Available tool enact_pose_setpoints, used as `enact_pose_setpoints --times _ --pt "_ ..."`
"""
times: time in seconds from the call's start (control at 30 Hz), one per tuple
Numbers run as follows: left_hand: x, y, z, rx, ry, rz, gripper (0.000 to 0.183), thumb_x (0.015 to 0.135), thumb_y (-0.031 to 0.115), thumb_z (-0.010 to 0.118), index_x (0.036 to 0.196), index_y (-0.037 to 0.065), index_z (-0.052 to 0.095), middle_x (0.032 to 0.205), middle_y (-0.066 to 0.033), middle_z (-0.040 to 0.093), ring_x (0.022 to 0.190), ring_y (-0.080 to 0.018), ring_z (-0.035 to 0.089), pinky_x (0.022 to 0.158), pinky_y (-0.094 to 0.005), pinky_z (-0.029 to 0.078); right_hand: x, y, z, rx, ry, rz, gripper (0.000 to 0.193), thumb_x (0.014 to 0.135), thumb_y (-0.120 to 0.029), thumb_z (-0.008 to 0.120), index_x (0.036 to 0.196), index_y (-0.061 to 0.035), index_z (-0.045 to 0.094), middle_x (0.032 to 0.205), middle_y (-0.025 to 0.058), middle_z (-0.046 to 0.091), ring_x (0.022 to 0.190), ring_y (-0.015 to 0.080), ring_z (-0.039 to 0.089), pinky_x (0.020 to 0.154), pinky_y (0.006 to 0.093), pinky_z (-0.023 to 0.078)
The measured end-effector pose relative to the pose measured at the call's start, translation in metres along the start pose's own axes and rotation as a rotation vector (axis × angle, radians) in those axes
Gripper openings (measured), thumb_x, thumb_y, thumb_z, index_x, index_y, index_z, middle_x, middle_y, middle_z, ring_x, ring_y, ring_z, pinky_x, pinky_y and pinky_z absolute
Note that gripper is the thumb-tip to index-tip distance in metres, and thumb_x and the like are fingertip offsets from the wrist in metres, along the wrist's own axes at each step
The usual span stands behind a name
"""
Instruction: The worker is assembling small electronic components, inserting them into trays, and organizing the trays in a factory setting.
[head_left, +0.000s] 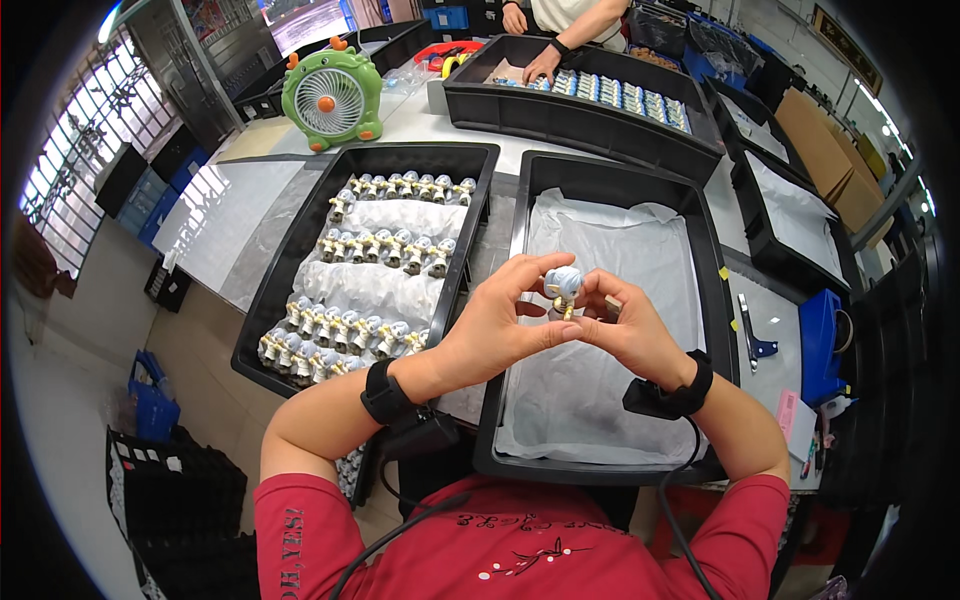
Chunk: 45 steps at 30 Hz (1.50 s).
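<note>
Between my two hands is a small figurine with pale blue hair and gold trim, held upright above a black tray lined with white paper. My left hand pinches it from the left, thumb below and index finger near its head. From the other side, my right hand closes on it with thumb and bent fingers; a small tan piece shows at those fingers, too small to name. To the left, another black tray holds rows of similar figurines parted by white padding.
A green animal-shaped fan stands at the back left. Across the table, a co-worker's hand reaches into a black bin of figurines. At right lie a blue-handled tool and a blue holder. Cables hang from both my wrists.
</note>
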<state>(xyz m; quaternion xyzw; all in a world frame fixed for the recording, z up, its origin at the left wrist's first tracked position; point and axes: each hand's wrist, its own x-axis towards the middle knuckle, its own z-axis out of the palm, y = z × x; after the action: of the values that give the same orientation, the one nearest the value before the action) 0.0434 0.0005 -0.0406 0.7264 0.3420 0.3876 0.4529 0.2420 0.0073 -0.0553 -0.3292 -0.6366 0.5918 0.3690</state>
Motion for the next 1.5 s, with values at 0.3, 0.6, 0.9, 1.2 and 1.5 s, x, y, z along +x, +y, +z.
enact_pose_setpoints --times 0.3,0.6,0.9,1.2,1.5 --pt "0.003 -0.006 -0.001 -0.596 -0.008 -0.099 0.053 0.091 0.008 0.052 0.140 0.005 0.029 0.115 -0.0092 0.055 0.105 -0.0139 0.053 0.093 -0.0315 0.043 -0.002 -0.015 0.005 -0.354 0.120 -0.230 0.034 0.071 -0.011 0.076 0.097 -0.0066 0.053 0.080 -0.0004 0.057 0.062 0.0051 0.045 0.055 0.0199 0.039" --pt "0.005 -0.006 -0.003 -1.026 -0.149 -0.226 0.050 0.093 0.015 0.049 0.139 0.008 0.029 0.118 -0.0126 0.052 0.107 -0.0221 0.054 0.092 -0.0357 0.045 -0.005 -0.020 0.009 -0.574 0.253 -0.458 0.059 0.064 -0.010 0.080 0.116 -0.0117 0.053 0.076 0.0002 0.054 0.062 0.0083 0.049 0.053 0.0215 0.040" --pt "0.004 -0.008 0.004 -1.028 -0.188 -0.273 0.046 0.094 0.024 0.051 0.133 0.006 0.035 0.118 -0.0086 0.050 0.105 -0.0216 0.053 0.083 -0.0353 0.049 -0.007 -0.019 0.013 -0.676 0.246 -0.598 0.063 0.059 -0.015 0.083 0.116 -0.0129 0.055 0.087 0.0018 0.053 0.059 0.0114 0.046 0.049 0.0241 0.040" --pt "0.005 -0.005 0.002 -1.064 -0.188 -0.299 0.041 0.097 0.028 0.040 0.131 0.003 0.037 0.119 -0.0092 0.050 0.108 -0.0240 0.054 0.085 -0.0362 0.049 -0.005 -0.021 0.009 -0.695 0.250 -0.549 0.065 0.060 -0.017 0.083 0.118 -0.0116 0.053 0.094 0.0033 0.054 0.070 0.0135 0.053 0.054 0.0249 0.044" --pt "0.005 -0.006 0.003 -1.055 -0.194 -0.312 0.048 0.098 0.034 0.034 0.134 0.002 0.034 0.128 -0.0122 0.047 0.116 -0.0295 0.050 0.091 -0.0396 0.046 -0.004 -0.018 0.008 -0.630 0.234 -0.526 0.063 0.061 -0.014 0.081 0.117 -0.0077 0.052 0.095 0.0073 0.054 0.084 0.0197 0.058 0.072 0.0298 0.051"
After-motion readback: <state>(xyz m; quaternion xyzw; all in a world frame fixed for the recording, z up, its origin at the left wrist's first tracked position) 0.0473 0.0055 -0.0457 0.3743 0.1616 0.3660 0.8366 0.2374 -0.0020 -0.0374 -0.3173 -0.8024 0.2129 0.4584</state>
